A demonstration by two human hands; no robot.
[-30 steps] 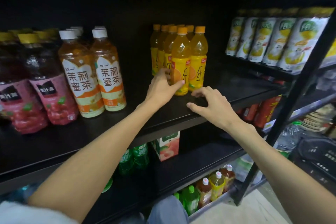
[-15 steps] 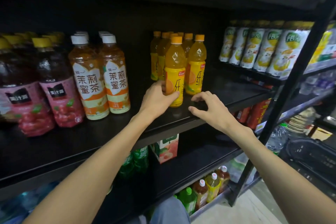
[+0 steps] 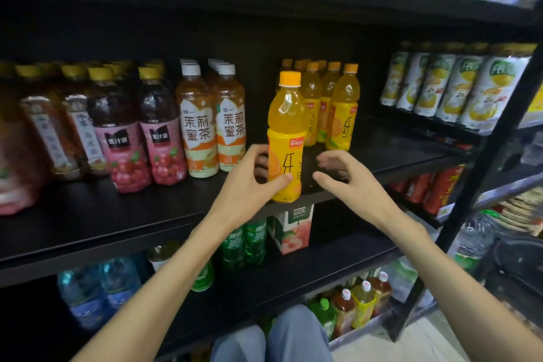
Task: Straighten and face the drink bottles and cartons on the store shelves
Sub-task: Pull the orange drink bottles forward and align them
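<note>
An orange juice bottle (image 3: 285, 138) with an orange cap and yellow label stands upright at the front edge of the black shelf (image 3: 123, 214). My left hand (image 3: 249, 185) grips its lower part, thumb across the label. My right hand (image 3: 349, 182) hovers just right of it, fingers curled and apart, holding nothing. Behind stands a cluster of matching orange bottles (image 3: 338, 106), further back on the shelf.
Two jasmine tea bottles (image 3: 214, 129) and pink-labelled juice bottles (image 3: 147, 141) stand left of the orange one. White and yellow cartons (image 3: 458, 88) fill the right bay behind a black upright post (image 3: 482, 161). Lower shelves hold a peach carton (image 3: 293, 229), green bottles and water.
My left hand has pulled the orange bottle forward from the cluster to the shelf's front edge. My right hand lifted off the shelf and came close beside it.
</note>
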